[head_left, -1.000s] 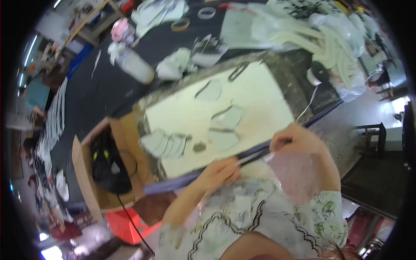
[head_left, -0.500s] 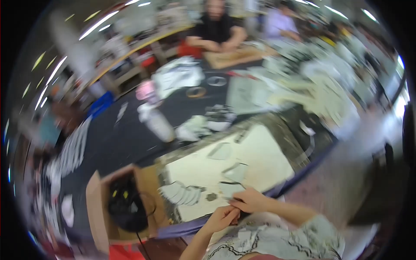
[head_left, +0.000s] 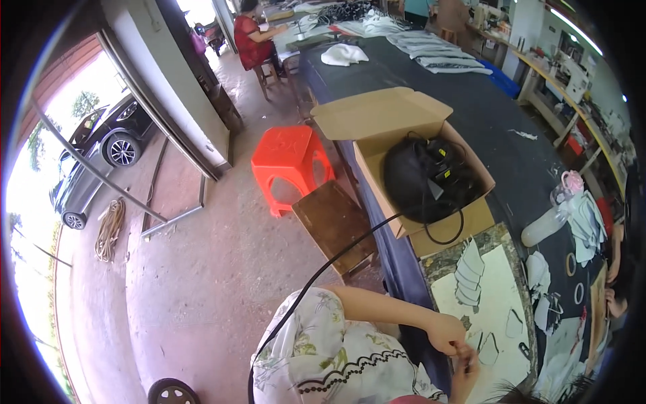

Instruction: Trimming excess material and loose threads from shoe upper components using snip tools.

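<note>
My left hand reaches in over the near edge of a pale work board, its fingers curled and drawn together. Against it, my right hand has its fingers bent in a pinch, so the two hands meet at the fingertips. Whatever lies between them is too small or too hidden to make out. Beyond the hands on the board is a fanned row of pale, dark-edged cut pieces. Another pale piece with a dark outline lies farther right, and a small black item sits near it.
An open cardboard box holding a black bundle stands beside the board. From it a black cable runs to me. A red stool and a wooden stool stand left of the table. A whitish bottle lies farther right.
My view has swung far to the left, bringing the stools, doorway and parked car into sight. Both hands stay together at the board's near edge.
</note>
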Tool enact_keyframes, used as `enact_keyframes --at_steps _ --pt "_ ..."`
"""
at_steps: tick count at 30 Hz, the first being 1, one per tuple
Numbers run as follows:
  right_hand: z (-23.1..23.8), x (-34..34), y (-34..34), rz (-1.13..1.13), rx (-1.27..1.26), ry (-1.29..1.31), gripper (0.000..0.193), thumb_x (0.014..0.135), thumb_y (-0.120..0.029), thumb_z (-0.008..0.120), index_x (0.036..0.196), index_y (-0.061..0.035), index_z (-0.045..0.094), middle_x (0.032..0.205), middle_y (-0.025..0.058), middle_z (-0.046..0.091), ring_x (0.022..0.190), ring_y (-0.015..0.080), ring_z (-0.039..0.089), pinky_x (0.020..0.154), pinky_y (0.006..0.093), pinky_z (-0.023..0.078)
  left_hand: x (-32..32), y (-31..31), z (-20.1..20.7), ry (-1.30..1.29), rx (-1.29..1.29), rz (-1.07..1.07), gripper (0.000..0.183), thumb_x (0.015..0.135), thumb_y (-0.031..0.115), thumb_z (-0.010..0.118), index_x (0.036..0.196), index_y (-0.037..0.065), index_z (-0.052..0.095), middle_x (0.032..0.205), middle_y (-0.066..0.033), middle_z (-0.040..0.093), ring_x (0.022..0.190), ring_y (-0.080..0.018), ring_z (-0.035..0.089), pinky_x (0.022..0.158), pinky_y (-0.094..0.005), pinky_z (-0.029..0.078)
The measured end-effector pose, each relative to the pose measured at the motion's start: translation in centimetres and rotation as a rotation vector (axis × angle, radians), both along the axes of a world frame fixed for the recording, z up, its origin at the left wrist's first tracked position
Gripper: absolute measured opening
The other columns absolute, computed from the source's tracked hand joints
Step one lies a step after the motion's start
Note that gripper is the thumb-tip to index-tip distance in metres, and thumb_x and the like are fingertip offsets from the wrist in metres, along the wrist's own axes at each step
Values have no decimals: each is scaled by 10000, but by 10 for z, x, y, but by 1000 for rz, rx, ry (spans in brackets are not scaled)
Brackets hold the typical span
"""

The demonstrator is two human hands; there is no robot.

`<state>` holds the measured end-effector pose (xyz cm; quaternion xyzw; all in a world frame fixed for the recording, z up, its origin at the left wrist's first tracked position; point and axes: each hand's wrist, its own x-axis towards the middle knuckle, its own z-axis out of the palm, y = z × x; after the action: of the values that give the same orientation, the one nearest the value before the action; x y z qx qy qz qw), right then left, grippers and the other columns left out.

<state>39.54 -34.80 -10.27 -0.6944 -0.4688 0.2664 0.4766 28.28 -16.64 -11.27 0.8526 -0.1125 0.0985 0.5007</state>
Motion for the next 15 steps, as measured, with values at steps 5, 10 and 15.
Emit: enact_keyframes --at_steps 5,10,15 --pt "12 -3 7 -352 -151 231 217 985 -126 507 940 49 626 639 52 581 556 111 523 508 249 395 8 -9 34 -8 -160 189 154 757 177 582 699 39 616 646 -164 614 625 -388 603 552 -458 464" --pt "33 -21 0 -349 -174 392 171 934 -89 573 797 10 602 541 -16 484 447 45 418 415 215 292 9 -4 14 29 -179 195 179 800 165 624 685 34 588 614 -132 604 574 -341 594 531 -400 460" --pt "13 -7 -36 -473 -111 563 126 897 -101 627 804 -26 586 514 -61 418 422 20 330 404 206 192 23 -6 20 225 160 133 145 808 181 670 816 44 624 857 -130 660 867 -273 658 725 -381 512"
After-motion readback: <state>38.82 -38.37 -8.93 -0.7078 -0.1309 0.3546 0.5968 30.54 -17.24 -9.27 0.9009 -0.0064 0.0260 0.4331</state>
